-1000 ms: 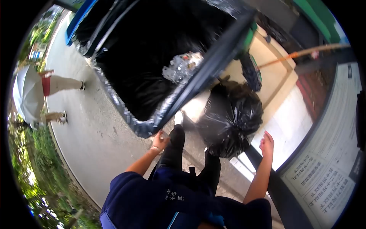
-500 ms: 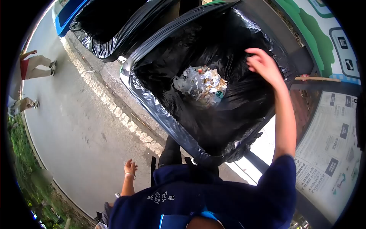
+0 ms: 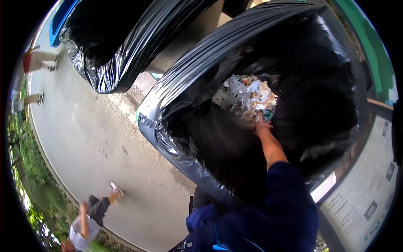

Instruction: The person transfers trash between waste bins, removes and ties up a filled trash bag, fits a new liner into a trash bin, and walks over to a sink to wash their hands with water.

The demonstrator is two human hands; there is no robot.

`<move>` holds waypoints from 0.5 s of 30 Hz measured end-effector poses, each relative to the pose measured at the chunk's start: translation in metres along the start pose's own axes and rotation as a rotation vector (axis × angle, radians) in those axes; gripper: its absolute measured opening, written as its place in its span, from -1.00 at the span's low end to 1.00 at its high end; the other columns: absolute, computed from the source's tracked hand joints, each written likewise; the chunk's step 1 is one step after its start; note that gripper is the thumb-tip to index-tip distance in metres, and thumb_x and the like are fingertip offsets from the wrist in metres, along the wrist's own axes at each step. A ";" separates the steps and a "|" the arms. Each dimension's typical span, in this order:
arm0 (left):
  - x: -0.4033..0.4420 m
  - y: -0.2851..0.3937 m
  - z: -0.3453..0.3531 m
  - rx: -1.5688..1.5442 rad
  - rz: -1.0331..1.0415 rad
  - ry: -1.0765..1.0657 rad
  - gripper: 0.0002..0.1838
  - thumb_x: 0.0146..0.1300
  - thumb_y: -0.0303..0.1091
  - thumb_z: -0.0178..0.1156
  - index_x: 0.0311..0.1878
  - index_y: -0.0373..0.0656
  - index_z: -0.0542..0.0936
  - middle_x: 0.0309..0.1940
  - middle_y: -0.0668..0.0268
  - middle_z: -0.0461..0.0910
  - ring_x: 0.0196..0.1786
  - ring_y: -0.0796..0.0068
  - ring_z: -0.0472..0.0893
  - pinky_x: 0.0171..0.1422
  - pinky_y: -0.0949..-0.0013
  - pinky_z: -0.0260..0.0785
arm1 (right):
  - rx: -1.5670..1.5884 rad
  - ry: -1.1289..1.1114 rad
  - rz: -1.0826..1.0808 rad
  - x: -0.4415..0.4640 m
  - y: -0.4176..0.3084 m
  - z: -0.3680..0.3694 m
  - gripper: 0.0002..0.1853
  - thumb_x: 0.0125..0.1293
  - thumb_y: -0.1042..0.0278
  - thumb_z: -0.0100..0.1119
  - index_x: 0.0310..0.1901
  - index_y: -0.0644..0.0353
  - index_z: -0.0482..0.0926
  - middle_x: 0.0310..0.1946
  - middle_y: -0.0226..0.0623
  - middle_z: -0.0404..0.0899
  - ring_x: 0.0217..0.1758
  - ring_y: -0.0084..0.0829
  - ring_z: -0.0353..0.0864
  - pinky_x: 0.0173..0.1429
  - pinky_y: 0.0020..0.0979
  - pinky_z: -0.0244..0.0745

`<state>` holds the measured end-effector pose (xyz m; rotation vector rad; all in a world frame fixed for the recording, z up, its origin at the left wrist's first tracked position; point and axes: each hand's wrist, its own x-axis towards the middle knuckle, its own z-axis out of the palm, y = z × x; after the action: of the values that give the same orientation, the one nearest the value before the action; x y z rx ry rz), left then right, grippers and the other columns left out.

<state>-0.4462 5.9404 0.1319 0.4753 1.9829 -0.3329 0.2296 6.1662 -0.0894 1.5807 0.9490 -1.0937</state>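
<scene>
A large bin lined with a black plastic bag (image 3: 180, 88) takes up the middle of the head view. Deep inside lies a clump of mixed rubbish (image 3: 247, 96), with clear plastic, whitish scraps and a green piece. My right hand (image 3: 262, 126) reaches down into the bin and touches the lower edge of the clump by the green piece. Its fingers are bent and partly hidden against the rubbish, so their hold is unclear. My left hand is out of view.
A second bin with a black liner (image 3: 113, 71) stands at the upper left, beside a blue bin edge (image 3: 58, 25). People walk on the road (image 3: 92, 138) at the left, one (image 3: 86, 227) at the lower left. A printed board (image 3: 365, 189) is at the right.
My right hand has come down from the bin's right side to the rubbish. My left hand has left the view. The lined bin appears larger, and a walking person has appeared at the lower left.
</scene>
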 end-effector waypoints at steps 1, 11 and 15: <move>-0.003 0.002 0.001 0.004 -0.012 0.008 -0.74 0.03 -0.35 0.00 -0.17 -0.17 0.39 -0.51 0.27 0.44 -0.50 0.41 0.44 -0.48 0.34 0.34 | 0.115 0.041 0.128 0.054 0.003 0.039 -0.34 -0.04 0.04 0.03 0.16 -0.36 0.02 0.26 -0.24 -0.47 0.11 0.23 0.05 -0.03 0.05 0.21; 0.005 0.012 0.042 -0.034 0.075 0.026 -0.73 0.03 -0.35 0.00 -0.16 -0.18 0.40 -0.49 0.26 0.47 -0.47 0.42 0.47 -0.42 0.36 0.35 | 0.581 0.679 0.037 -0.009 0.038 -0.008 -0.65 -0.05 0.35 0.07 -0.16 -0.11 0.31 0.09 -0.09 0.08 -0.16 -0.09 0.41 -0.12 -0.27 0.34; 0.037 0.041 0.044 -0.054 0.152 0.025 -0.73 0.03 -0.36 0.01 -0.15 -0.19 0.41 -0.48 0.26 0.48 -0.46 0.43 0.48 -0.39 0.37 0.36 | 0.629 0.683 0.036 -0.083 0.038 -0.041 -0.54 -0.20 0.30 0.20 -0.17 -0.14 0.29 -0.06 -0.13 0.22 -0.15 -0.13 0.42 -0.12 -0.28 0.34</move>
<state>-0.4068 5.9646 0.0781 0.5940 1.9612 -0.1785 0.2487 6.1908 0.0052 2.5792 1.0516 -0.8726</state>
